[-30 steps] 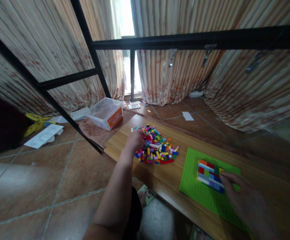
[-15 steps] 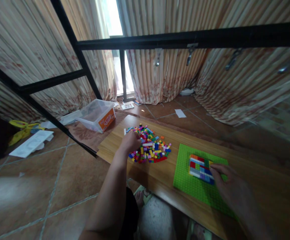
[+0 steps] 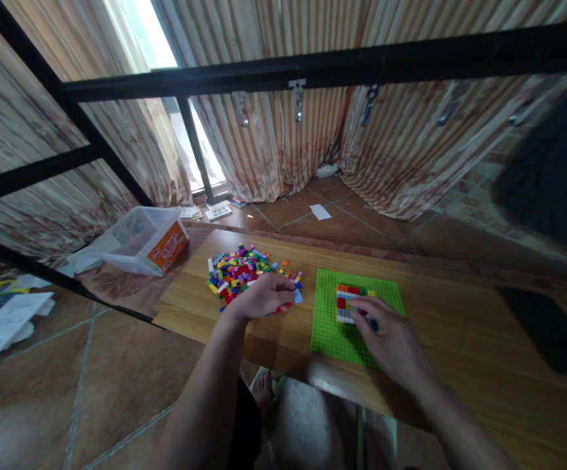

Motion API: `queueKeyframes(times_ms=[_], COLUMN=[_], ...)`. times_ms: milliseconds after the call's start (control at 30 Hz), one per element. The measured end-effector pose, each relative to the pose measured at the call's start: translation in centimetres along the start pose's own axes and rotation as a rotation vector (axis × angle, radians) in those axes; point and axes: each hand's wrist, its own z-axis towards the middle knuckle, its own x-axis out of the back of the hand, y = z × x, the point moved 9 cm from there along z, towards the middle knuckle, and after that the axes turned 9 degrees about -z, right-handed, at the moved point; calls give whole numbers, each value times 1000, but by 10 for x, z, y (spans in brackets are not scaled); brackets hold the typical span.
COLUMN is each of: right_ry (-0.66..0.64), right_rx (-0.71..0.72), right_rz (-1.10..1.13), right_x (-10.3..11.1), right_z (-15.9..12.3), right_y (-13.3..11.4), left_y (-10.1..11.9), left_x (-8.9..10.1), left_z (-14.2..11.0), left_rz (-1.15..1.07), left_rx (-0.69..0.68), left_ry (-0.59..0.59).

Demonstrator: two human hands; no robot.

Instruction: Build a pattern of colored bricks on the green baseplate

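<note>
My left hand (image 3: pixel 266 297) is over the right front edge of a heap of small toy building bricks (image 3: pixel 237 269). Its fingers are closed, and a light blue brick (image 3: pixel 297 297) shows at their tips. A green baseplate (image 3: pixel 325 333) lies to the right of the heap. On it sits a flat block of red, white, grey and blue bricks (image 3: pixel 342 313), partly covered by my right hand (image 3: pixel 385 336). The right thumb and forefinger are pinched together over the block; what is between them, if anything, is hidden.
The wooden table (image 3: pixel 273 346) carries a dark flat object (image 3: pixel 547 333) at the right. Beyond its left end, a clear plastic box (image 3: pixel 139 238) with an orange label stands on the floor. A black metal bar (image 3: pixel 263 78) with clips crosses in front of curtains (image 3: pixel 273 143).
My left hand has come out of the heap toward the baseplate, with a light blue brick at its fingertips. My right hand has shifted from the block's right edge over its middle. The view has turned right.
</note>
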Motion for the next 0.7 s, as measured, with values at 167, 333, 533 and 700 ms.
queueKeyframes(times_ms=[167, 333, 533, 700], right_ry=[-14, -35, -31, -28], right_rx=[11, 11, 18, 59], right_rz=[-65, -95, -116, -129], right_x=[-1, -1, -2, -6], right_z=[-4, -5, -5, -5], right_y=[15, 18, 17, 16], left_y=[-14, -33, -32, -37], left_x=[46, 94, 86, 76], left_z=[1, -7, -20, -30], left_rz=[202, 231, 363, 589], left_rx=[-17, 77, 87, 169], left_ry=[250, 475, 327, 288])
